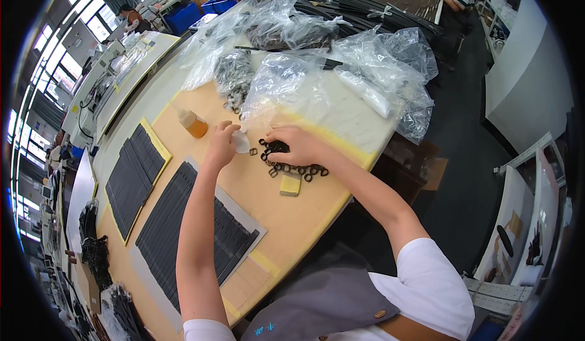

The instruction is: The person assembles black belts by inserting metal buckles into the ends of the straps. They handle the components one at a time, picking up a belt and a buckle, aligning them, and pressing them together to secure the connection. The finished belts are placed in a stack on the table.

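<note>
My left hand (222,147) is over the tan tabletop, its fingers closed at the edge of a small white flat piece (241,142). My right hand (297,147) curls over a heap of small black buckles (312,171), with thumb and fingers around some of them. What lies under that palm is hidden. One loose buckle (253,151) sits between my two hands. Just below the heap is a small block, yellow on top and grey at the side (290,185). A squat bottle of amber liquid (193,124) stands left of my left hand.
Black strips lie in rows on a grey board (253,224) beside my left forearm and on a yellow-edged board (159,144) further left. Clear plastic bags (283,79) cover the far table, one with more small buckles. Other people work at distant tables.
</note>
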The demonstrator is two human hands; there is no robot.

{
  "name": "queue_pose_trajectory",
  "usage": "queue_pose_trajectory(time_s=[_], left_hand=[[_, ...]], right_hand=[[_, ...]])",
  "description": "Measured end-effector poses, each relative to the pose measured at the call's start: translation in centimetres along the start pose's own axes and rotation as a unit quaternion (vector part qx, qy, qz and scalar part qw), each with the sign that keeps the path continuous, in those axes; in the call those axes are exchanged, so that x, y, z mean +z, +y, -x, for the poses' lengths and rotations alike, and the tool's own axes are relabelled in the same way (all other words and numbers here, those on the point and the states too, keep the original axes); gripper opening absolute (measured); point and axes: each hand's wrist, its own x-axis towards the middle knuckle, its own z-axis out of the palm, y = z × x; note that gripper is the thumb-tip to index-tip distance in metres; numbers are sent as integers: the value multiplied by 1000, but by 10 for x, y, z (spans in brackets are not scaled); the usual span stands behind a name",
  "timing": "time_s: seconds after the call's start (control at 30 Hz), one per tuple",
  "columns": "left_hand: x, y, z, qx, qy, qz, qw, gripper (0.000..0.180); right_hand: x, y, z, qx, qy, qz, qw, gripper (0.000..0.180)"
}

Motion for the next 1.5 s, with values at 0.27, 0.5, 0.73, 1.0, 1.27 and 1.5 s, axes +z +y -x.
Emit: queue_pose_trajectory(time_s=[0.27,0.5,0.73,1.0,1.27,1.5], left_hand=[[-2,18,30,10,79,-27,996,44],[-16,87,21,144,246,50,957,42],[-4,189,34,292,96,116,945,44],[27,216,19,295,14,186,937,38],[43,223,14,253,-32,223,941,35],[44,221,15,238,-42,218,945,35]], right_hand=[[-197,28,163,199,626,223,720,22],[-199,55,168,312,366,-86,873,24],[-152,26,148,203,356,-357,840,12],[-152,77,209,151,365,-516,760,27],[-174,134,150,193,265,354,876,58],[-234,190,84,338,95,452,820,56]])
